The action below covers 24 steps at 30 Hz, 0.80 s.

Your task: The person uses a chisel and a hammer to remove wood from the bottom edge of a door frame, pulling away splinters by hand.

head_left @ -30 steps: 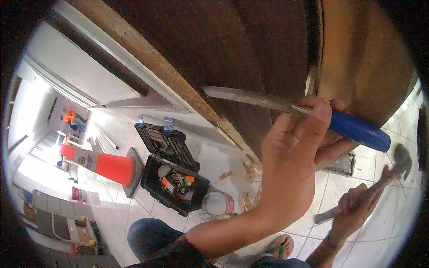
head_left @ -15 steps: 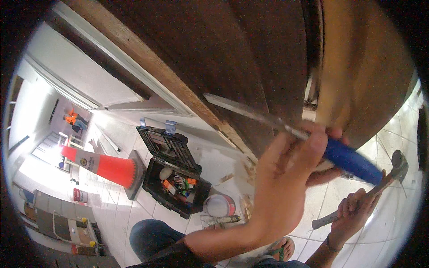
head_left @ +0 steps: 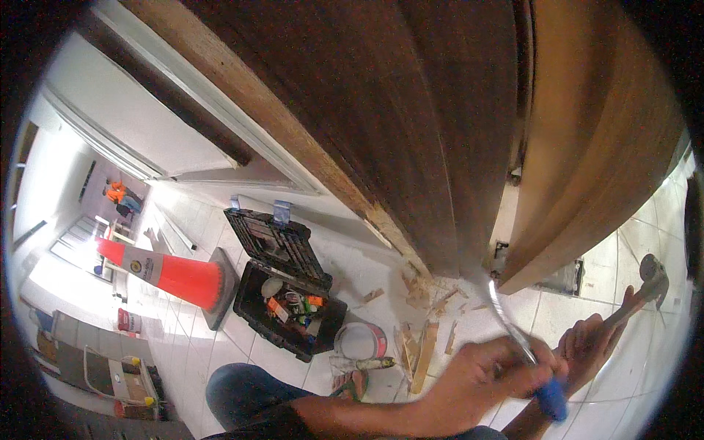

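My left hand (head_left: 488, 374) is closed around a chisel (head_left: 551, 400) with a blue handle and a bright metal blade. The blade points up to the foot of the gap between a dark brown wood panel (head_left: 389, 132) and a lighter brown door (head_left: 587, 132). Whether the tip touches the wood I cannot tell. Beyond it, my right hand (head_left: 590, 348) grips the wooden handle of a hammer (head_left: 650, 282), whose metal head is raised at the right. My left hand partly covers the right forearm. A small metal fitting (head_left: 501, 248) sits low in the gap.
Wood chips and splinters (head_left: 422, 352) litter the white tiles below the panel. An open black toolbox (head_left: 253, 304) holds mixed items, with a white bucket (head_left: 363, 341) beside it. An orange cone (head_left: 180, 277) stands at the left. A person in orange (head_left: 117, 194) is far off.
My left hand has moved down and right with the chisel, whose blade has swung from the dark panel's face to the foot of the gap. The hammer stays at the right.
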Each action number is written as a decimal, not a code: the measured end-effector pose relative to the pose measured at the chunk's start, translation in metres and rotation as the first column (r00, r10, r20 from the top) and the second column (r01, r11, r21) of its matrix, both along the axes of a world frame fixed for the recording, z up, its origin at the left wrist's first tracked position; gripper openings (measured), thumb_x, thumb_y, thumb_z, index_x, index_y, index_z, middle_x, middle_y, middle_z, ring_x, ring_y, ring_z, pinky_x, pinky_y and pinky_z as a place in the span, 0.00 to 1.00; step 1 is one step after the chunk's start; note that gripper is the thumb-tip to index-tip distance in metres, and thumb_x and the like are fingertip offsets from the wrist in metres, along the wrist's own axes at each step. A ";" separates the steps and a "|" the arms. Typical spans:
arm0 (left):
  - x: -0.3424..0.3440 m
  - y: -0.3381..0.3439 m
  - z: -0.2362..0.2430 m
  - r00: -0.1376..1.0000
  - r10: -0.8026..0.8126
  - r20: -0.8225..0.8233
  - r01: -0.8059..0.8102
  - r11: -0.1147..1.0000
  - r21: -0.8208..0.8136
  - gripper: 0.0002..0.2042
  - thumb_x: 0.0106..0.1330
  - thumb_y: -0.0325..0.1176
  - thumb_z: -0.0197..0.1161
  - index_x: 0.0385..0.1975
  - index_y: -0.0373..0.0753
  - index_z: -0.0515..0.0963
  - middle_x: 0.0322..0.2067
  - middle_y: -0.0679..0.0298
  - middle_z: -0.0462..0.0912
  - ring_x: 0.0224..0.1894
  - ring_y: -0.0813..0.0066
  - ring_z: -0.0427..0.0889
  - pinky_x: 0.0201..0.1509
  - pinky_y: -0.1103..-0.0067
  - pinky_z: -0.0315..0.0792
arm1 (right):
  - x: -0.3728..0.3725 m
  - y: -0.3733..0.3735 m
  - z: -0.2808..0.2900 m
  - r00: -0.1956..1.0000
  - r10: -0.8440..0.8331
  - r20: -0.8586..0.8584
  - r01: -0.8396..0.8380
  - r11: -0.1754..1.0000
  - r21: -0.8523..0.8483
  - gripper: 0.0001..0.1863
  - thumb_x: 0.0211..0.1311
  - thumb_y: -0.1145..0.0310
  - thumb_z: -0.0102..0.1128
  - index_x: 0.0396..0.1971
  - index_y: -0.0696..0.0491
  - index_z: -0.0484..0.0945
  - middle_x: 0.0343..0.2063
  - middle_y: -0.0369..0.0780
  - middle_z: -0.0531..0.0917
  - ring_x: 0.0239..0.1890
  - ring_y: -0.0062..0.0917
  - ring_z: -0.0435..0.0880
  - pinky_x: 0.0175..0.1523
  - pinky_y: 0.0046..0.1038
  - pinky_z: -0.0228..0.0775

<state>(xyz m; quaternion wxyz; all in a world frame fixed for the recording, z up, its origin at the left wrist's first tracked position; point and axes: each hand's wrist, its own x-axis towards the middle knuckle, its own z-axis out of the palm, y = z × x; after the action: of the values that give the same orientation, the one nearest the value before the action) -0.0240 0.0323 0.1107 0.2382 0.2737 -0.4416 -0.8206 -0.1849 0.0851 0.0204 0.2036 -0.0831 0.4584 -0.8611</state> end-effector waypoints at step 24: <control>-0.030 -0.051 0.030 0.848 0.398 -0.350 -0.412 0.911 0.037 0.11 0.69 0.35 0.56 0.44 0.36 0.72 0.41 0.55 0.80 0.44 0.69 0.81 0.46 0.71 0.81 | 0.001 0.003 -0.002 0.994 0.085 -0.071 -0.087 0.996 -0.019 0.31 0.71 0.61 0.46 0.69 0.47 0.47 0.16 0.30 0.62 0.11 0.09 0.58 0.10 0.12 0.48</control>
<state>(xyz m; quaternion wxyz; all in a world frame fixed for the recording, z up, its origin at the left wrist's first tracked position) -0.0536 -0.0192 0.1403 0.4856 0.2053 -0.3405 -0.7785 -0.1842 0.0881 0.0182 0.2233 -0.1351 0.4515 -0.8532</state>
